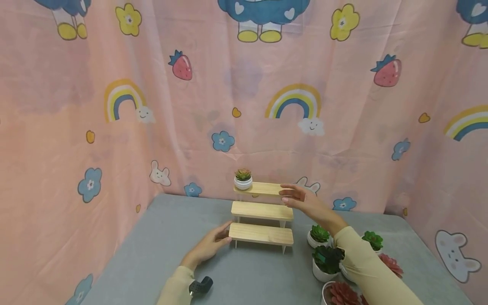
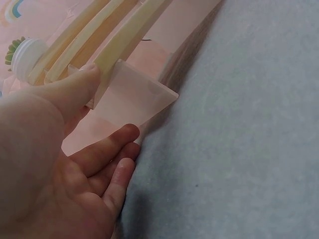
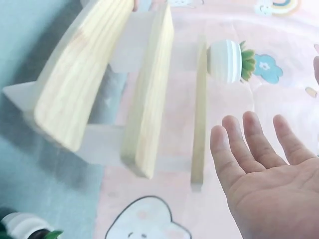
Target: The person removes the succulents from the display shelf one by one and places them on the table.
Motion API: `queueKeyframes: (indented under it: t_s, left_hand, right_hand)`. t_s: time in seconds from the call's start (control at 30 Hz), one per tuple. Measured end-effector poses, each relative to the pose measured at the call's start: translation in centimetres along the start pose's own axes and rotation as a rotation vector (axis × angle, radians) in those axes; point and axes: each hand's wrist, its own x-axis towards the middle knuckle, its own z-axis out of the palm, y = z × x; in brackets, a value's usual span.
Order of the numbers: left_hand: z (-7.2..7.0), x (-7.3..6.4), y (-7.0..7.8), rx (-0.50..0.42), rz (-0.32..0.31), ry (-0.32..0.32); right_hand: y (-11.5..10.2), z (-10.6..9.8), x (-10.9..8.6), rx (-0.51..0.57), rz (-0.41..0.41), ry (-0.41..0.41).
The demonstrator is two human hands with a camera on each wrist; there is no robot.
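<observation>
A three-tier wooden display stand (image 1: 261, 234) with translucent side supports stands on the grey table. My left hand (image 1: 207, 246) is at the left end of its lowest board, thumb and index finger holding the board's edge. In the left wrist view the other fingers (image 2: 130, 132) extend loosely beside the support. On the top board's left end sits a small succulent (image 1: 243, 179) in a white ribbed pot. Above that board's right end my right hand (image 1: 305, 204) hovers with fingers spread, holding nothing. The right wrist view shows its bare palm (image 3: 279, 194) apart from the stand.
To the right, partly behind my right sleeve, are several potted succulents: a green one (image 1: 318, 235), a dark green one (image 1: 327, 260), a red one (image 1: 341, 292) and another green one (image 1: 372, 240). A pink patterned curtain (image 1: 198, 106) hangs behind the table (image 1: 160, 237).
</observation>
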Motion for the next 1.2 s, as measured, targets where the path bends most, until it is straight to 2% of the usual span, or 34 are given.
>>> queueKeyframes:
  t_s: [0.47, 0.63, 0.87, 1.2]
  left_hand:
    - [0.2, 0.0, 0.0, -0.020, 0.026, -0.015]
    - [0.1, -0.1, 0.1, -0.024, 0.027, -0.008]
    - [0.1, -0.3, -0.2, -0.013, 0.031, -0.011]
    - [0.0, -0.2, 0.3, -0.027, 0.044, -0.009]
  right_hand:
    - [-2.0, 1.5, 3.8, 0.013, -0.031, 0.017]
    - [-2.4, 2.5, 5.1, 0.039, -0.025, 0.051]
    - [-1.8, 4.5, 7.4, 0.115, -0.004, 0.129]
    - [-1.4, 5.6, 10.0, 0.043, 0.023, 0.176]
